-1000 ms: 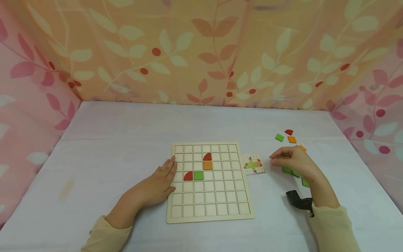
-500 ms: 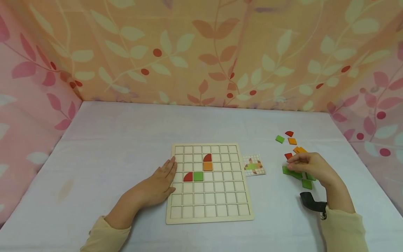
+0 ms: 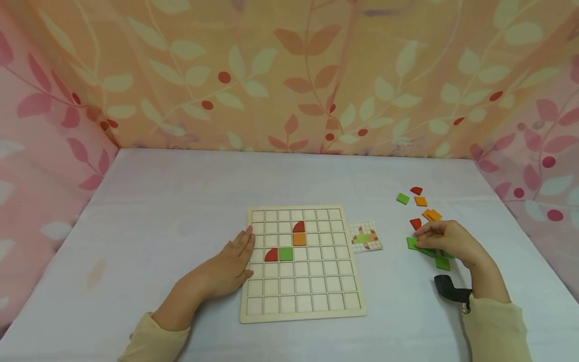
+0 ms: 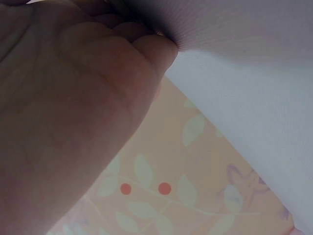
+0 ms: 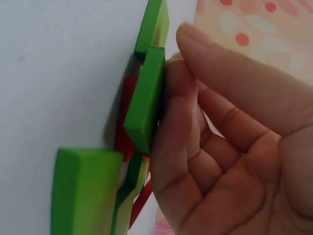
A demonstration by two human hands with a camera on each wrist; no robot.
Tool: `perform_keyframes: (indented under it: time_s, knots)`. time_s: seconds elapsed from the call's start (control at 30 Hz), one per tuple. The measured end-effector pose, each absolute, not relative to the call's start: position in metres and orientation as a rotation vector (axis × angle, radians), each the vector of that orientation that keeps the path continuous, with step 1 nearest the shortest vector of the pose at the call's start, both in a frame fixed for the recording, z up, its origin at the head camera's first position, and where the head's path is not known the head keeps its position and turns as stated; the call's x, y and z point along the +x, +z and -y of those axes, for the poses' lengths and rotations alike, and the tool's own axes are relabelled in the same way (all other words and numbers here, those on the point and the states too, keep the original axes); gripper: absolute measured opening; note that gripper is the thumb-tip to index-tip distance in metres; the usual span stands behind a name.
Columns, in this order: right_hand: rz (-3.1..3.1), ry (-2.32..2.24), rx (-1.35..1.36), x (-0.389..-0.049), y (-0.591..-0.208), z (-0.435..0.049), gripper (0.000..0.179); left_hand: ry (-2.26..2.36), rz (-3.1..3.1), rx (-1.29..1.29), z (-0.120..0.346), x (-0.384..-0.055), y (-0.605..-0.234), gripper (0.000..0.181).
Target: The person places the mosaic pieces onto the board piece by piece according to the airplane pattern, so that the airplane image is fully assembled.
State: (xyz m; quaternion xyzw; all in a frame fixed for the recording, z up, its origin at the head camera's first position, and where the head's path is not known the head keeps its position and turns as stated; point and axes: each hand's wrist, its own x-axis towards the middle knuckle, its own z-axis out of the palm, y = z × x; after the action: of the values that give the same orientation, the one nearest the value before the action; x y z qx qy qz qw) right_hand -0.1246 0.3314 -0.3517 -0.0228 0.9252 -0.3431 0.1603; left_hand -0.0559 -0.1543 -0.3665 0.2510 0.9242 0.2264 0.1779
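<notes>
Currently my left hand (image 3: 226,264) lies flat along the left edge of the wooden grid board (image 3: 312,318), fingers straight and close together, thumb a bit spread, gripping nothing. My right hand (image 3: 454,242) is well to the right of it, down at the pile of green tiles (image 3: 443,263); fingers bent, gap to the thumb narrow. In the right wrist view the curled fingers are right at one green square tile (image 5: 146,95), touching or nearly so, thumb tip clear of it; can't tell if I have a grip on anything. On the board, a red quarter-circle (image 3: 299,227) sits in the fourth column, second row, orange square (image 3: 299,239) directly below it; row under that has another red quarter-circle (image 3: 272,255) in column two and a green square (image 3: 286,254) in column three. Pattern card (image 3: 367,236) with a small printed grid lies just beside the board's right edge. Loose above my right hand: a red piece (image 3: 415,223) near the fingers, overlapping orange tiles (image 3: 432,215), then a lone orange tile (image 3: 421,201), a lone green tile (image 3: 403,198) and a red quarter piece (image 3: 416,191). Black curved device (image 3: 448,289) at my right wrist, beige sleeves (image 3: 495,329), white tablecloth (image 3: 203,186), leaf-print curtain (image 3: 253,115) behind.
</notes>
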Motion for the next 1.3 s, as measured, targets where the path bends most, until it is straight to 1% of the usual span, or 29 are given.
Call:
perform_keyframes:
  time_s: [0.53,0.8,1.1,1.3]
  knots:
    - [-2.721,-0.816,-0.101,-0.128,-0.354,-0.326,0.034,0.623,-2.624,0.709,0.154,-0.056,-0.365,0.067]
    - [-2.709,-0.766,-0.110,-0.128,-0.356,-0.326,0.030,0.617,-2.612,0.695,0.153,-0.056,-0.366,0.068]
    - [-2.685,-0.748,-0.150,-0.127,-0.354,-0.320,0.037,0.621,-2.620,0.705,0.154,-0.056,-0.368,0.067]
    - [-2.708,-0.754,-0.182,-0.125,-0.352,-0.318,0.031,0.626,-2.623,0.715,0.154,-0.056,-0.368,0.067]
